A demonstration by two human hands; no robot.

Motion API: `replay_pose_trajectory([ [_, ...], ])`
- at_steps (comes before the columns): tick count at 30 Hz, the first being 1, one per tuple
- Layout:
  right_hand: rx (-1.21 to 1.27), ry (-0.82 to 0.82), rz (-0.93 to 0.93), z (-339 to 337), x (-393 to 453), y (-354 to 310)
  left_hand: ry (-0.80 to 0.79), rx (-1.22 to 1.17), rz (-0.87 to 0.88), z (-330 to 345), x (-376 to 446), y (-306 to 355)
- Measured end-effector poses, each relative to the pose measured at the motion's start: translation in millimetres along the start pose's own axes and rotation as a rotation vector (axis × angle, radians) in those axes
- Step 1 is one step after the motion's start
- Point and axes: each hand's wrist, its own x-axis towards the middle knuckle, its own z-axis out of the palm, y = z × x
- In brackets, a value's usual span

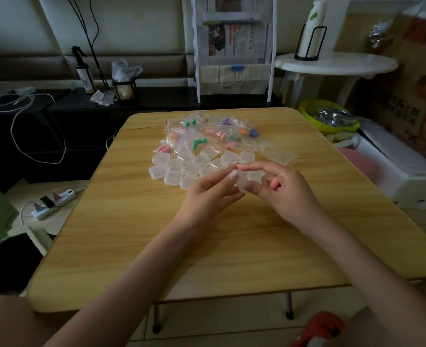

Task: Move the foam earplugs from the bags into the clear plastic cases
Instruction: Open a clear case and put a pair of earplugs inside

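Step in hand: opening one clear case (242,182) held between both hands above the table (132,221), so an earplug can go in, as I judge it.
Left hand (208,196): thumb and fingers curled round the near-left side of the case, gripping it.
Right hand (282,186): fingers curled; forefinger reaches over the top of the case, and a pink earplug (274,184) is tucked under the bent fingers (how many it holds cannot be told).
Case supply: a cluster of clear plastic cases (182,166) lies at 11 o'clock from the hands, touching one another.
Bags (207,134): heaped at 12 o'clock beyond the cases, with green, orange, pink, purple and blue plugs inside.
Doing it well: steady the base with the left hand and lift the lid with the right forefinger, keeping the plug trapped (foam slips easily).
Risk: a lid popping suddenly may flick the case or drop the plug.
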Motion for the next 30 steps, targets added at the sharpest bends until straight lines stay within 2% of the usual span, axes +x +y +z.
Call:
replay_pose_trajectory([
  [3, -0.037, 0.003, -0.03, 4.2, -2.7, 2.5, -0.038, -0.151, -0.07, -1.5, 0.1, 1.1],
  [7, -0.171, 0.043, -0.117, 12.1, -6.1, 1.7, 0.008, -0.323, -0.185, -4.4, 2.8, 1.6],
  [13, -0.182, -0.011, -0.059, 12.7, -6.4, 0.3, 0.018, -0.176, -0.235, -6.2, 4.3, 0.1],
  [20, -0.09, 0.038, -0.004, 15.7, -4.3, 2.5, 0.001, -0.251, -0.264, -4.4, 4.5, -0.7],
  [30, -0.158, 0.073, 0.0, 19.1, -6.1, 3.0, -0.003, -0.281, -0.292, -4.6, 5.0, 0.8],
])
